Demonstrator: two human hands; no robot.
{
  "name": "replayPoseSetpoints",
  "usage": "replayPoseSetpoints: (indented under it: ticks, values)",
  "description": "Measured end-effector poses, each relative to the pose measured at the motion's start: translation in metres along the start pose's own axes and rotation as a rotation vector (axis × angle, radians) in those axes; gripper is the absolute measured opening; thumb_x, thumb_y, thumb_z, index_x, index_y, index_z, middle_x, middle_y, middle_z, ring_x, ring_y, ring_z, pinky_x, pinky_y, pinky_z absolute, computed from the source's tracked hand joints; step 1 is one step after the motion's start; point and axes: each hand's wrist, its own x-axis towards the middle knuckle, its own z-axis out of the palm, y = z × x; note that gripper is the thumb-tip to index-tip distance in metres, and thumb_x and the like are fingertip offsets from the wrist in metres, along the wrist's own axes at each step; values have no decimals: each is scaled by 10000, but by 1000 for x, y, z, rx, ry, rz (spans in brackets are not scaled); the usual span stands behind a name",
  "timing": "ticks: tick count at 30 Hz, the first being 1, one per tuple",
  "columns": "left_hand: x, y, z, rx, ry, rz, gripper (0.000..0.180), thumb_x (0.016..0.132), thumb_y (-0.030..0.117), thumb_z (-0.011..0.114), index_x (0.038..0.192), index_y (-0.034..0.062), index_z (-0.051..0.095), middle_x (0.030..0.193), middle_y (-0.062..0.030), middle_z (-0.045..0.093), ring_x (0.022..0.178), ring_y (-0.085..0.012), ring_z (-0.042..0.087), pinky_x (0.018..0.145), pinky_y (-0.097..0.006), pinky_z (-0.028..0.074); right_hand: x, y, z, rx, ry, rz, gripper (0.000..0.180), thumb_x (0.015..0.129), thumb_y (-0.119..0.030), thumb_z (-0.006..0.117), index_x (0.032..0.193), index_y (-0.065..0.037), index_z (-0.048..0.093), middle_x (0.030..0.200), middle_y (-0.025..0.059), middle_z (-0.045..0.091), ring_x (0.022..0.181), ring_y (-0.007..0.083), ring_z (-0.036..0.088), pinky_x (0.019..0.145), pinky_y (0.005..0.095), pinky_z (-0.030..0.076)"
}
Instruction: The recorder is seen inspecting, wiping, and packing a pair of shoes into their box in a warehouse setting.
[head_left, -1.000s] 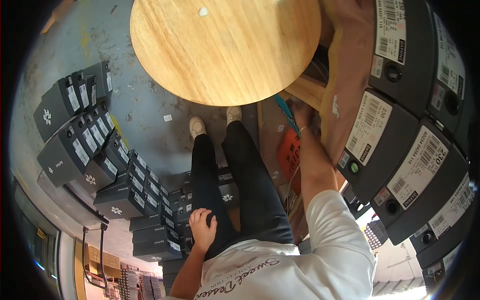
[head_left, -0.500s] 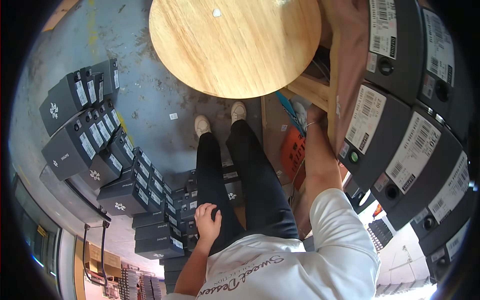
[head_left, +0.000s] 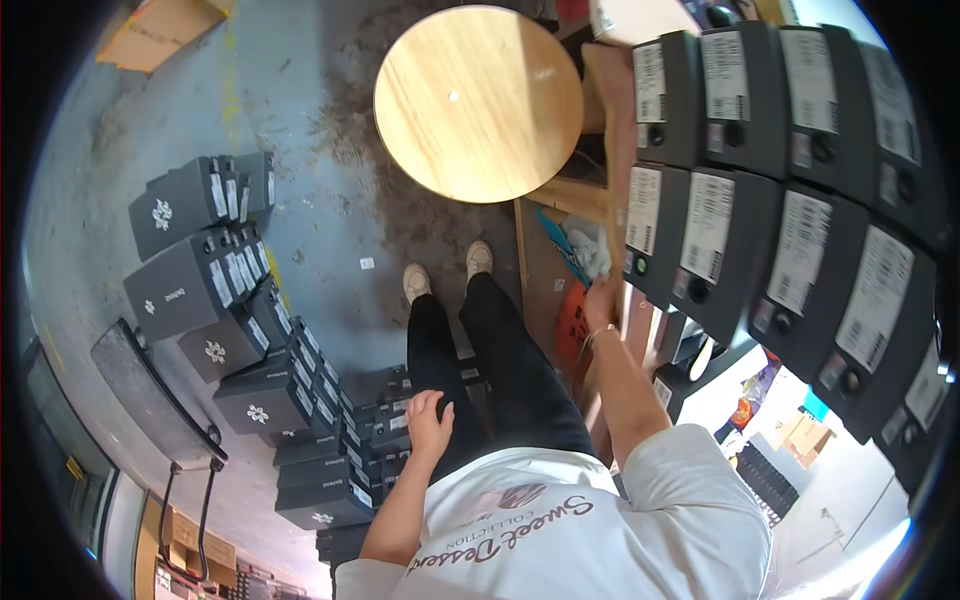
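Observation:
My left hand (head_left: 430,425) hangs in front of my left thigh, its fingers loosely bent and the thumb apart, holding nothing. Reaching down to the right, my right hand (head_left: 602,303) is beside the low wooden shelf (head_left: 575,200). Its fingertips are partly hidden, so I cannot tell whether they grip anything. Close to those fingers lies a crumpled whitish plastic bag (head_left: 590,250), with a blue strip (head_left: 562,243) next to it. An orange-red sheet or bag (head_left: 572,320) sits just left of the right wrist.
A round wooden table (head_left: 480,120) stands ahead, a small white piece (head_left: 453,96) on it. Dark shoeboxes (head_left: 790,250) with white labels are stacked high on the right. More shoeboxes (head_left: 265,395) rise on the left, near a black-handled cart (head_left: 150,385). A cardboard box (head_left: 160,35) lies far left.
The view has pulled back, so the table looks smaller and more right-hand boxes show. My right hand sits lower and nearer to me, below the whitish bag. My left hand stays by the thigh.

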Motion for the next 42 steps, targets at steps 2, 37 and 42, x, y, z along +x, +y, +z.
replayPoseSetpoints:
  ticks: [2,37,42]
  values:
    - [9,21,-12,-57,63,163,292,841,208,692,1069,35,632,1136,-148,592,1106,-336,526,958,-424,421,-47,12,4,322,191,-178,365,936,-105,458,1282,4,497,1184,279,566,1099,447,544,960,472,431]
    - [-81,375,92,-614,-1404,10,572,994,408,468,1430,52,369,1363,-138,508,1226,-277,515,1034,-447,413,-187,325,-687,-170,813,-406,263,865,-138,620,1089,-1,603,835,216,664,727,368,631,702,435,507]
    - [-88,369,99,-650,-1094,-32,537,981,402,511,1376,48,431,1307,-151,546,1181,-276,545,997,-447,447,-100,324,-726,-264,919,-431,199,887,-120,550,1073,-62,592,946,191,673,867,376,653,752,461,511]
